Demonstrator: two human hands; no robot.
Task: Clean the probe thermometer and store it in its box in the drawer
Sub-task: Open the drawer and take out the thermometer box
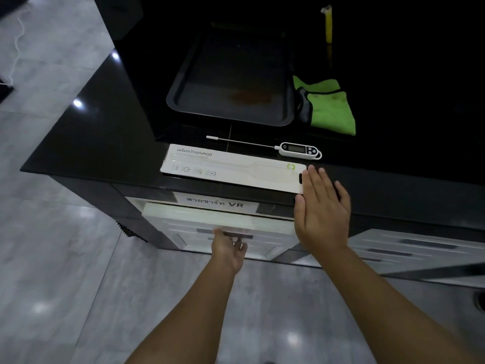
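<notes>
Left hand [228, 250] blurred at drawer [220, 222] handle

Box [233, 169] lying lengthwise along the counter's [91, 143] front edge. Probe thermometer [299, 148] lying just behind it, parallel, probe pointing left. Baking tray [183, 74] sitting further back, cloth [333, 109] resting just right of it. Drawer [217, 219] sitting below the box. Left hand [228, 250] reaching at the drawer front; right hand [321, 211] resting flat at the box's right end.
</notes>
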